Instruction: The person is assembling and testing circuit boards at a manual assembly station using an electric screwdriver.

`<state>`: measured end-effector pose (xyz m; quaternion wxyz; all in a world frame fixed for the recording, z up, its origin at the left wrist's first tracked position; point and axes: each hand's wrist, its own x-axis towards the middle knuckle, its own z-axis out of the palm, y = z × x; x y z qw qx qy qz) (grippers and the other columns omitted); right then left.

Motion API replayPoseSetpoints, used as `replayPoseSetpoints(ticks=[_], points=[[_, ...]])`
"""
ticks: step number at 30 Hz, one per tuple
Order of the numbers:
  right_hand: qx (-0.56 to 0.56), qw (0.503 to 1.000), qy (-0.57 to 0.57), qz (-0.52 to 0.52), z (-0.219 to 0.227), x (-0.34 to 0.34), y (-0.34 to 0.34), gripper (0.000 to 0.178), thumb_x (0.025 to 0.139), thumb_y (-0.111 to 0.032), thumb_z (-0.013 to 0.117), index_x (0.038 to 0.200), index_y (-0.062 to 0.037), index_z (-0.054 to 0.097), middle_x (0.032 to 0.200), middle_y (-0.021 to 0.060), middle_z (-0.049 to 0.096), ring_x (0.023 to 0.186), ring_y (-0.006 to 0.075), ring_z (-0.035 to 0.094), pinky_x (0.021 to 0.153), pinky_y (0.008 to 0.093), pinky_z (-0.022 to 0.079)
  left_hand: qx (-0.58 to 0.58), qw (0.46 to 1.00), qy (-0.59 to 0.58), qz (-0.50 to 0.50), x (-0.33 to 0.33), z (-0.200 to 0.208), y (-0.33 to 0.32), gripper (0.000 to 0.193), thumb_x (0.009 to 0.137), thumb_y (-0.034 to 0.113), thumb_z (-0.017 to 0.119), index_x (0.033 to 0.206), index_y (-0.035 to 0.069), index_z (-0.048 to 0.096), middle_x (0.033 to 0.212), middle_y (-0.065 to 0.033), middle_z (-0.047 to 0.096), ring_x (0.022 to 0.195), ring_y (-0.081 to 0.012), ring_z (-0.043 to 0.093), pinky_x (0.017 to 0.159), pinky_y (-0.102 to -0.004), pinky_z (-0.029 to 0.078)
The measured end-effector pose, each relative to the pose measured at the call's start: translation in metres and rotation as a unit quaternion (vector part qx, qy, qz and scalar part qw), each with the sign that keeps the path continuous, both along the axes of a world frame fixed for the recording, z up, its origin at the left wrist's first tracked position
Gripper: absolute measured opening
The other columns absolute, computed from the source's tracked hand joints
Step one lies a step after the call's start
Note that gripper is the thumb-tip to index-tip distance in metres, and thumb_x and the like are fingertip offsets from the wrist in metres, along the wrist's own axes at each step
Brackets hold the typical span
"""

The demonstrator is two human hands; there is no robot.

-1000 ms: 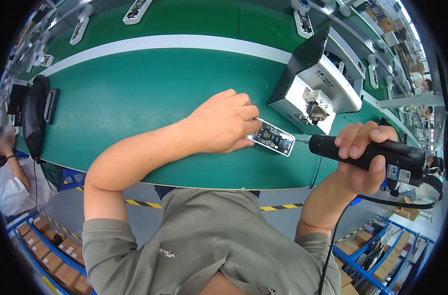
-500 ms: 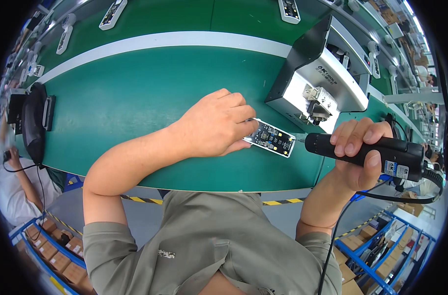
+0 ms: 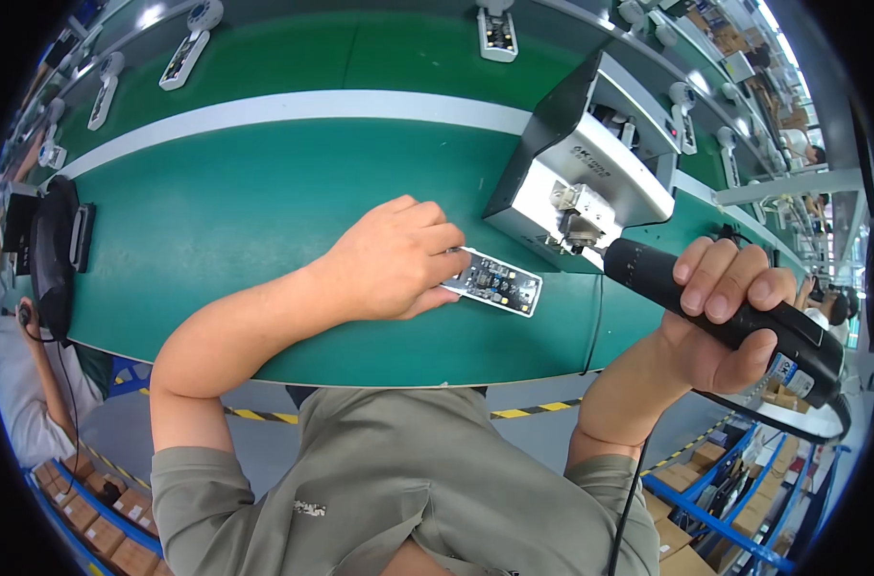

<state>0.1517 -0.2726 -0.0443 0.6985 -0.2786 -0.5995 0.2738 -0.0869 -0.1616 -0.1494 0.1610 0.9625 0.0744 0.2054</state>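
— Green conveyor belt [image 3: 245,221] with a white stripe, more white holders further up.
— Left hand [image 3: 394,259]?
— Fingers curled down on the near end of a white remote with bare circuit board [image 3: 494,282], lying flat on the belt, long axis running left to right, far end tipped slightly toward the person.
— Right hand [image 3: 730,317]?
— Wrapped tight around a black electric screwdriver [image 3: 720,307], tip aimed up-left at a grey metal box [image 3: 581,182].

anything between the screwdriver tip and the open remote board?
Head view: only bare green belt separates the black electric screwdriver, held in the right hand, from the circuit board under the left hand.
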Motion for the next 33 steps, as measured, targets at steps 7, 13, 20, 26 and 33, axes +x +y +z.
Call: replayPoseSetpoints(ticks=[7,13,20,26,33], points=[[0.017,0.994,-0.101,0.025,-0.007,0.000,0.015,0.035,0.086,-0.030,0.060,0.109,-0.0047,0.050,0.073,0.0051,0.058,0.060,0.0159,0.056,0.062,0.0305,0.048,0.000,1.000,-0.002,0.009,-0.002,-0.001,0.000,0.027,0.075,0.027,0.069,0.095,0.009,0.066,0.100,-0.0031,0.059,0.088,-0.0201,0.052,0.079,-0.0323,0.042],[-0.043,0.997,-0.010,0.069,-0.008,-0.006,0.006,0.038,0.087,-0.031,0.058,0.113,-0.0045,0.050,0.074,0.0050,0.058,0.061,0.0156,0.056,0.064,0.0311,0.048,0.001,1.000,-0.002,0.006,0.000,-0.004,0.002,0.026,0.075,0.027,0.069,0.094,0.009,0.066,0.099,-0.0026,0.059,0.087,-0.0199,0.051,0.078,-0.0322,0.041],[-0.033,0.998,0.026,0.047,-0.007,-0.008,-0.001,0.035,0.088,-0.031,0.053,0.112,-0.0051,0.053,0.075,0.0037,0.055,0.065,0.0139,0.053,0.068,0.0308,0.044,0.009,1.000,-0.010,0.009,0.000,-0.005,0.000,0.026,0.075,0.028,0.069,0.093,0.009,0.066,0.095,-0.0027,0.058,0.085,-0.0201,0.050,0.078,-0.0320,0.041],[-0.017,0.999,-0.006,0.026,-0.012,-0.004,0.000,0.032,0.085,-0.030,0.060,0.104,-0.0059,0.052,0.074,0.0048,0.057,0.062,0.0162,0.056,0.066,0.0314,0.047,0.001,1.000,0.001,0.000,0.000,-0.002,0.002,0.027,0.075,0.027,0.068,0.095,0.009,0.066,0.099,-0.0026,0.059,0.087,-0.0199,0.051,0.078,-0.0325,0.041],[-0.022,0.999,-0.003,-0.026,-0.051,-0.025,0.001,0.031,0.078,-0.023,0.068,0.097,-0.0055,0.053,0.068,0.0065,0.059,0.057,0.0182,0.057,0.061,0.0310,0.049,0.003,1.000,-0.016,0.001,-0.002,-0.010,0.002,0.027,0.075,0.026,0.068,0.094,0.008,0.065,0.100,-0.0028,0.059,0.087,-0.0201,0.051,0.078,-0.0329,0.041]])
